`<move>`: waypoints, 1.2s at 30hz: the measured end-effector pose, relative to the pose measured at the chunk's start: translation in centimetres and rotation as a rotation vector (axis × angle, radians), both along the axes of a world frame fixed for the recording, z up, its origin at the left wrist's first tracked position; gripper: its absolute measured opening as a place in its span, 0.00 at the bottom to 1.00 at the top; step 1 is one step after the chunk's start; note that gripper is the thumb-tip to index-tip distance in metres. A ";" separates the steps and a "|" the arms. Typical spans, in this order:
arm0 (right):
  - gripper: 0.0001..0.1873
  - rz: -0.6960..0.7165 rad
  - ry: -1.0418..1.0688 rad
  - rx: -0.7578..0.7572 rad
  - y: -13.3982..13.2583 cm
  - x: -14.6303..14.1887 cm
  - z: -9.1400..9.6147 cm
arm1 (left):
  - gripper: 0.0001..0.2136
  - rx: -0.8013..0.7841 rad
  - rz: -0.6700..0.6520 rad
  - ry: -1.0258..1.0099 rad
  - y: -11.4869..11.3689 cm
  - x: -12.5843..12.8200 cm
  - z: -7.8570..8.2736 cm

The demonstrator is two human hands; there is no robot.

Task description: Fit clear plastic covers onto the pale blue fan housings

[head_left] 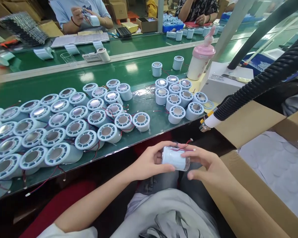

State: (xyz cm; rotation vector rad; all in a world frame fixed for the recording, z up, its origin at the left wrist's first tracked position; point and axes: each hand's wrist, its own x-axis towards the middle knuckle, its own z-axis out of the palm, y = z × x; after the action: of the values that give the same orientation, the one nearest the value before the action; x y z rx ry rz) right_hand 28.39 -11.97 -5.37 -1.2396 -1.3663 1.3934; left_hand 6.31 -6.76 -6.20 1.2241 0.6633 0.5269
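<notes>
Over the lap, the left hand (149, 162) and right hand (208, 165) close on a pale blue cylinder (175, 158) from either end, turned sideways for handling, while finished-looking units (64, 129) stand crowded on the green surface (139, 72) beyond.

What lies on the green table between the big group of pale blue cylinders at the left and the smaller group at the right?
Between the big group and the smaller group, the head view shows bare green table, crossed only by thin red wires.
</notes>
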 end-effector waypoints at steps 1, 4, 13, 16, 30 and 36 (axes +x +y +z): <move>0.18 0.029 -0.106 0.084 -0.3 0.0 0.0 | 0.28 -0.061 0.007 -0.029 -0.1 0.0 0.0; 0.19 0.073 -0.322 0.252 -1.2 0.2 0.1 | 0.28 -0.140 -0.017 -0.056 -0.3 -0.2 0.2; 0.18 0.136 -0.151 -0.017 -1.4 0.8 0.5 | 0.34 0.138 -0.075 0.000 -0.2 -0.8 1.7; 0.19 0.141 -0.053 -0.059 -1.3 0.7 0.9 | 0.35 0.183 -0.082 0.039 -0.4 -1.1 1.8; 0.20 0.116 0.191 -0.320 -0.7 0.2 0.9 | 0.34 0.307 -0.083 0.099 -0.5 -1.6 2.3; 0.23 0.074 0.292 -0.445 -0.6 -0.2 0.5 | 0.34 0.324 -0.080 0.104 -0.5 -1.6 2.3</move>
State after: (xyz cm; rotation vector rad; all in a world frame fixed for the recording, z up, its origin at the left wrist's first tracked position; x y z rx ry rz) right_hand 28.22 -12.59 -4.82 -1.2040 -0.9378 1.9174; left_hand 4.66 -7.30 -3.91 1.5850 0.6286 0.5193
